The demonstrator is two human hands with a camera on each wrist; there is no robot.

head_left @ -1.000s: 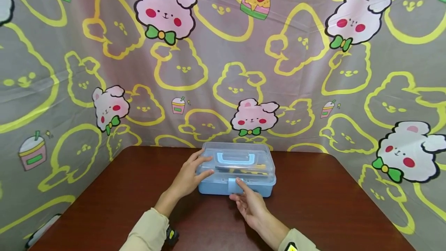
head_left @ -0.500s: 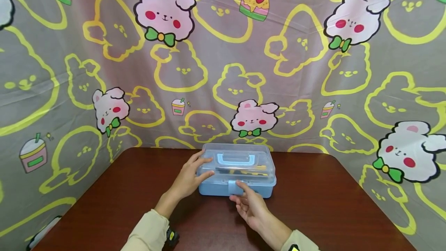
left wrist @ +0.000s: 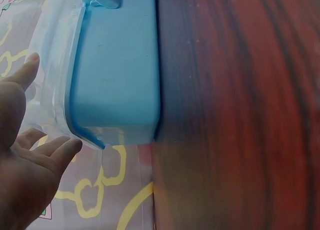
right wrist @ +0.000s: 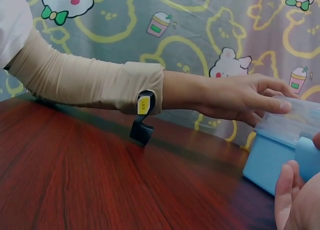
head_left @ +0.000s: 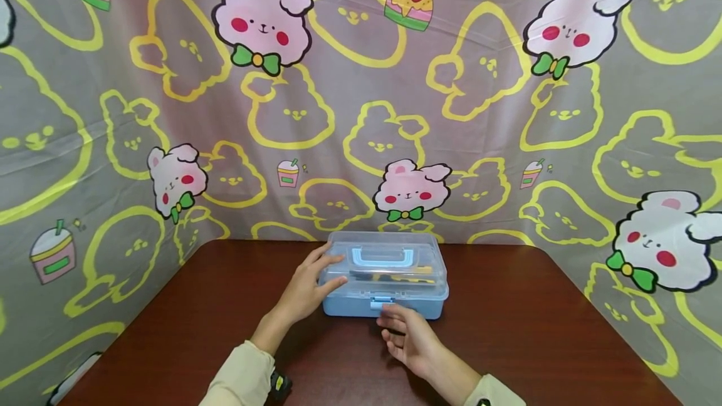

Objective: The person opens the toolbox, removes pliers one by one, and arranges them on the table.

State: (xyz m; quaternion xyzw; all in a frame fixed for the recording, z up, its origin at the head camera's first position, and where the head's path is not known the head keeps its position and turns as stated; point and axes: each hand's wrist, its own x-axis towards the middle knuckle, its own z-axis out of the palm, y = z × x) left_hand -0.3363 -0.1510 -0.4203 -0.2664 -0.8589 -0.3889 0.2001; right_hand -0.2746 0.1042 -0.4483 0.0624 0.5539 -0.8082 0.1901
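A storage box with a pale blue base and a clear lid stands on the table in the head view. A light blue handle lies on the lid, and yellow items show through it, too blurred to name. My left hand rests at the lid's left end, fingers spread, thumb toward the front. The front latch tilts outward from the base, and my right hand holds its right end with thumb and fingers. The right wrist view shows the latch beside my right thumb.
The dark red-brown wooden table extends on both sides of the box. A patterned curtain hangs behind and at the sides. A black strap device sits at the left wrist.
The latch has swung outward and down from the front of the lid. My right thumb has come down with it. The left hand and the box stay in place.
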